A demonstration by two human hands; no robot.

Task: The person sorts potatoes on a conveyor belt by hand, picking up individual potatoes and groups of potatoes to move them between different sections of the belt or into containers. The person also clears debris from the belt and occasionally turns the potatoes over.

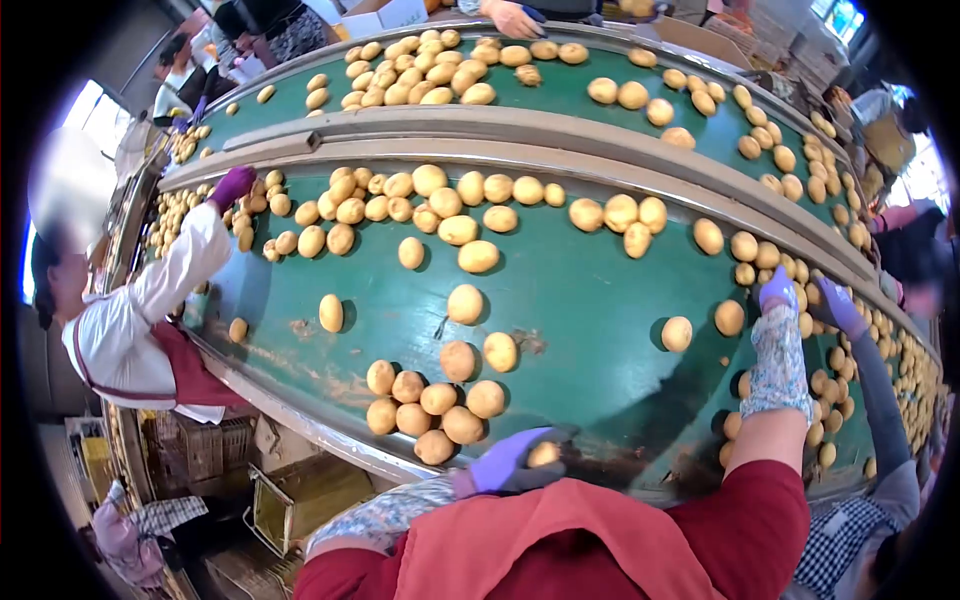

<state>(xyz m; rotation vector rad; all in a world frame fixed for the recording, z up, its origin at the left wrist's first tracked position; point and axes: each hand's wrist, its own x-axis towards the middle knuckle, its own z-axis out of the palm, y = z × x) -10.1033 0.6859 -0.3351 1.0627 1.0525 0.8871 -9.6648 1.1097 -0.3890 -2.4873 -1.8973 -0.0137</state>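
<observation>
My left hand (505, 462), in a purple glove with dark fingers, is closed around a potato (543, 455) at the near edge of the green conveyor belt (590, 330). Just beyond it lies a cluster of potatoes (438, 398). My right hand (778, 290), also gloved in purple with a floral sleeve cover, stretches far over the belt to the right. It is right at a row of potatoes (743, 246) by the divider; its fingers are mostly hidden behind the back of the glove.
Close to my right hand is another person's gloved hand (842, 306) with a grey sleeve. A co-worker in white (150, 330) reaches over the belt at left. A raised divider (500, 125) separates a second belt of potatoes, where a hand (513, 18) rests at the far edge.
</observation>
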